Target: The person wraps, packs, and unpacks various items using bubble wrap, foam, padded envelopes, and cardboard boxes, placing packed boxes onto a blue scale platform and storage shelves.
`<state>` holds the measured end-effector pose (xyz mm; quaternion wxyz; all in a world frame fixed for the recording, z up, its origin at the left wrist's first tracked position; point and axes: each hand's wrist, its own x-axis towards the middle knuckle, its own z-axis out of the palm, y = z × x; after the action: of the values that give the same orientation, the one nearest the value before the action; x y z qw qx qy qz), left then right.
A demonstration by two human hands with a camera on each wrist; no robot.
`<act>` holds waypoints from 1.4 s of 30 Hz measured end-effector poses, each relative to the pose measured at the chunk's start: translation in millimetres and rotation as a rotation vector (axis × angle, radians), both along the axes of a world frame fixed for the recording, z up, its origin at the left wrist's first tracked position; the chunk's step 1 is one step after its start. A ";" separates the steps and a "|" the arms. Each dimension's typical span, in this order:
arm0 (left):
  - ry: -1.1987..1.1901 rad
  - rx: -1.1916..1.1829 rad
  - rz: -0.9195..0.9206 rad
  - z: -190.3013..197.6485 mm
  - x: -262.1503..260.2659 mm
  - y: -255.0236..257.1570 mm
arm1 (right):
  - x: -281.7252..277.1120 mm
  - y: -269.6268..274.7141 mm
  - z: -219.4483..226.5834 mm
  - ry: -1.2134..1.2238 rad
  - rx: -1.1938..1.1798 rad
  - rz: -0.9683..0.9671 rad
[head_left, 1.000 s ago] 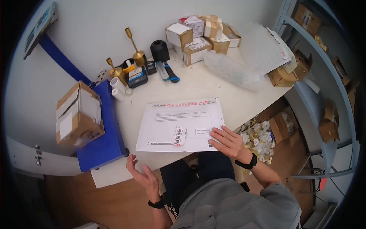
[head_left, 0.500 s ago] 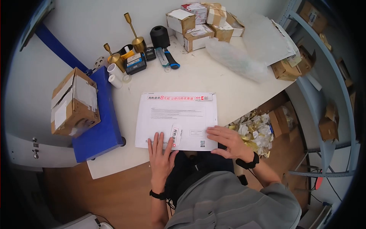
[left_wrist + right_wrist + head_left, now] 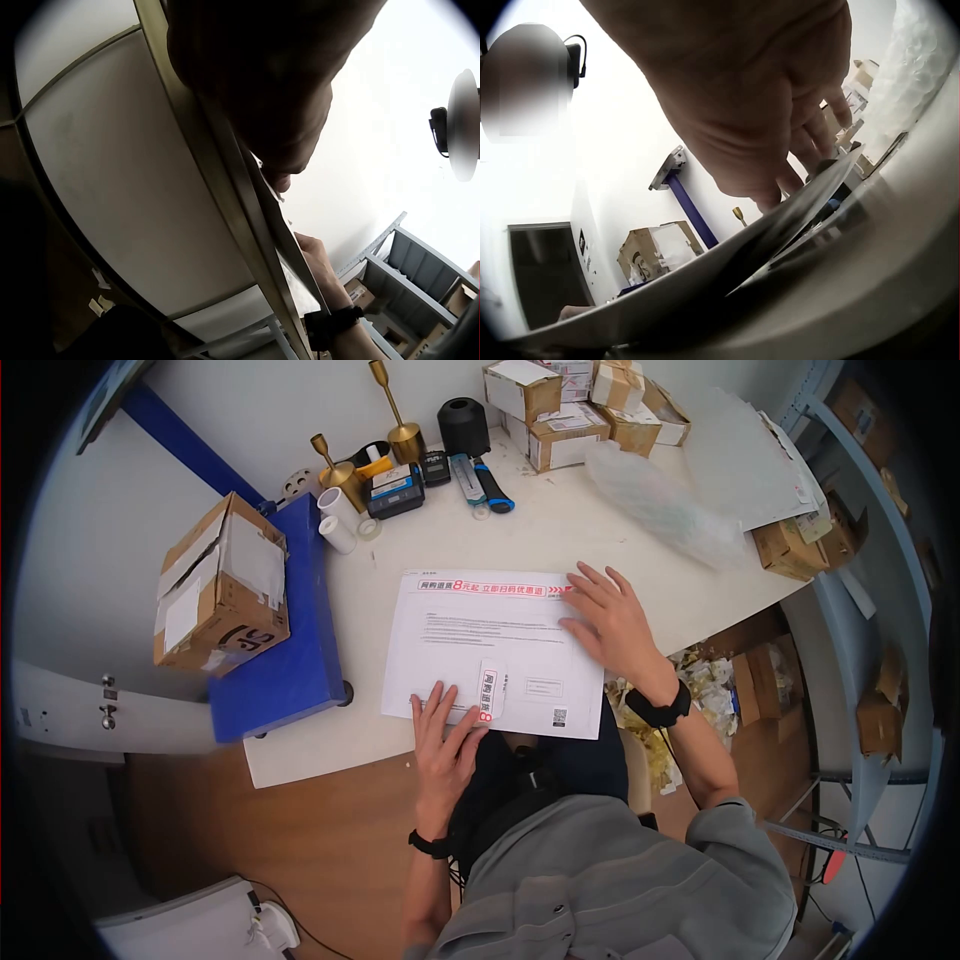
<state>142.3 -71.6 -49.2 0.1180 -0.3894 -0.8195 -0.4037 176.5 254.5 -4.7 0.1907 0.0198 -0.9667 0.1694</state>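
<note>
A flat white envelope with a red-and-black printed strip along its top lies at the table's front edge. Near its lower middle sits a small printed label. My left hand rests on the lower left corner, fingers extended and slightly spread. At the upper right, my right hand touches the envelope with spread, lightly bent fingers. In the right wrist view, the near edge of the envelope stands a little off the tabletop, with shadow beneath. The left wrist view shows my left hand dark over the table edge.
To the left, a taped carton stands on a blue scale. Behind are brass candlesticks, paper rolls, a utility knife, stacked small boxes and bubble wrap. Shelving rises at right.
My left hand has come from beside the table onto the envelope's lower left. The right hand has slid up from the lower right edge to the upper right. The head view has shifted.
</note>
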 end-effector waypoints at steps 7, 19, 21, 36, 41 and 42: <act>-0.017 0.065 0.061 -2.0 -0.9 7.0 | -0.3 -78.8 -0.5 -0.032 0.024 0.519; 0.016 0.114 0.112 -10.7 -4.4 8.3 | -19.9 -62.2 -10.4 -0.187 -1.356 0.075; 0.059 0.053 0.124 -7.2 -3.5 9.4 | -18.4 -59.9 -7.4 -0.179 -1.513 0.062; 0.067 -0.030 0.095 -8.8 -3.3 4.2 | 220.7 59.8 -1.8 -0.327 0.045 -0.871; 0.094 -0.131 0.006 -3.6 -0.4 3.9 | 223.8 39.6 -0.7 -0.182 -0.084 -0.742; 0.115 -0.189 0.007 -1.0 1.5 4.8 | 207.4 28.3 5.5 -0.084 -0.270 -0.658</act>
<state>143.8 -66.8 -50.2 0.1290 -0.4186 -0.8471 -0.3010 383.9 282.7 0.8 0.1959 -0.3249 -0.8973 0.2257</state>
